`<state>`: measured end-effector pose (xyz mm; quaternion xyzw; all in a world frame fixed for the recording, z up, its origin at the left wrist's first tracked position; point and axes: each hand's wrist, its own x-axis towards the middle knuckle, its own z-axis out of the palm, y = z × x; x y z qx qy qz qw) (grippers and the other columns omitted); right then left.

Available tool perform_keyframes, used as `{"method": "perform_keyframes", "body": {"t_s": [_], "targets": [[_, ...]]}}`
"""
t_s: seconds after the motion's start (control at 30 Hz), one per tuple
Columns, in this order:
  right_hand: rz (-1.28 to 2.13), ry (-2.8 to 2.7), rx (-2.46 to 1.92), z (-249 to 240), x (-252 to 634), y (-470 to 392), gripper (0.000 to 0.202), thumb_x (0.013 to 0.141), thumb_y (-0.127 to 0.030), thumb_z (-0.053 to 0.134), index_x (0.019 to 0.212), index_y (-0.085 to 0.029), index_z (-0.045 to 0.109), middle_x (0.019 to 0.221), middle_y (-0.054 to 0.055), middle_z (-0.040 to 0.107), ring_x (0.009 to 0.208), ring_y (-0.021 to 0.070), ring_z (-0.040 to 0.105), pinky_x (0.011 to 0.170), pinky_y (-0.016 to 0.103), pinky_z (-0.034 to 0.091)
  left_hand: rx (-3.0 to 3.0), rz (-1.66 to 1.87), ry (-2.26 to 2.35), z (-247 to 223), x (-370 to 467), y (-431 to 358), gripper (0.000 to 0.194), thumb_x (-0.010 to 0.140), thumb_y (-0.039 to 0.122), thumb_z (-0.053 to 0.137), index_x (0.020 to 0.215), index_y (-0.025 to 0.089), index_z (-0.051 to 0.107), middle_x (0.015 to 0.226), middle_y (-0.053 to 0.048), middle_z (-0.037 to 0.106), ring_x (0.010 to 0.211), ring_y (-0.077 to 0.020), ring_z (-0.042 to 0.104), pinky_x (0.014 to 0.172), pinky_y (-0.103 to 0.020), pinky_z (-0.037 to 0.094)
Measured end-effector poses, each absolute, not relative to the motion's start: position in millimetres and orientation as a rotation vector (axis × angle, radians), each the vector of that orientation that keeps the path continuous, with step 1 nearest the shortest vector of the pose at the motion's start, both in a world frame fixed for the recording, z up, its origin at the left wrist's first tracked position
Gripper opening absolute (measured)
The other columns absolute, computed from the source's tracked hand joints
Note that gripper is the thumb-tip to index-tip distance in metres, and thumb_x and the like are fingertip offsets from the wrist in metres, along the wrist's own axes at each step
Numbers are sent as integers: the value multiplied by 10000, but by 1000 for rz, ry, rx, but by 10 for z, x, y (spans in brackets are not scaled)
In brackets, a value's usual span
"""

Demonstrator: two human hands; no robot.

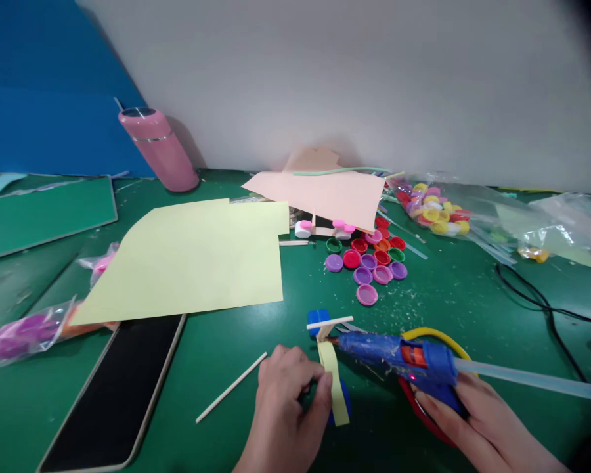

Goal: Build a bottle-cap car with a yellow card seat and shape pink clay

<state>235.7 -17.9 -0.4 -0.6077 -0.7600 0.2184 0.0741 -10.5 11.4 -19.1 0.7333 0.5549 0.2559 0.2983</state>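
My right hand (477, 414) is wrapped round the grip of a blue hot glue gun (374, 348), with a long clear glue stick (532, 380) sticking out of its back. The nozzle touches or nearly touches the upper end of a pale yellow paper strip (331, 371). My left hand (293, 401) pinches that strip between thumb and forefinger. The strip lies along a small wooden-stick piece with blue bottle caps (318, 320) at its ends and a thin white stick (329, 323) across the top. Under the gun lie scissors (436, 336), partly hidden, with yellow and red handles.
A white stick (231, 387) and a black phone (118, 394) lie left, below yellow paper (192, 256). Colourful caps (367, 294) spread beyond the gun. A pink bottle (160, 151), pink paper (320, 194) and a bag of caps (433, 207) stand behind. A black cable (546, 309) runs right.
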Motion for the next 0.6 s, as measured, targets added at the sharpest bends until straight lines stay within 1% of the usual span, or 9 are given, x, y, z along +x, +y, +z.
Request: {"method": "perform_keyframes", "body": {"t_s": [0.1,0.2,0.33,0.4,0.47,0.53,0.6], "targets": [[702,-2245,-1846,5,2365,-202,323,844,-386,436,1064,-204,589,1059,84,645,978,242,600,852,353,499,1948,685,1463,-192,-108,107,239,814,208,449,589,177,524,588,-11,508,603,-150,468,565,-283,324],[728,-2219,-1824,47,2353,-229,292,848,-353,447,1084,-230,566,1069,62,645,959,230,613,821,333,524,1948,683,1470,-193,-111,106,240,814,211,449,587,179,521,587,-10,509,603,-149,469,566,-283,327],[592,-2190,-1847,56,2427,-251,282,819,-344,502,1075,-247,570,1024,52,667,913,246,637,789,340,546,1952,674,1464,-180,-108,115,242,813,213,448,585,181,523,581,-8,506,598,-149,469,561,-280,327],[506,-2189,-1850,0,2530,-254,273,802,-339,527,1050,-250,598,977,41,689,866,245,658,751,317,565,1952,677,1466,-173,-105,118,246,813,213,449,580,181,522,583,-9,509,599,-148,470,562,-279,327],[437,-2212,-1785,-79,2648,-251,248,779,-344,556,999,-266,639,909,13,715,778,231,684,657,265,593,1954,686,1475,-173,-103,120,248,809,210,457,570,183,519,578,-6,508,596,-146,470,561,-276,327],[396,-2197,-1766,-141,2735,-241,257,756,-351,580,990,-277,653,901,-2,721,754,230,689,616,249,600,1957,692,1485,-176,-102,120,247,803,210,469,562,184,516,568,-2,504,589,-144,467,556,-273,325],[408,-2160,-1792,-161,2765,-229,272,739,-350,599,995,-278,656,921,-5,717,768,238,687,615,257,603,1960,698,1485,-178,-101,120,244,800,211,473,561,185,518,563,-1,502,583,-143,465,550,-270,322]]}}
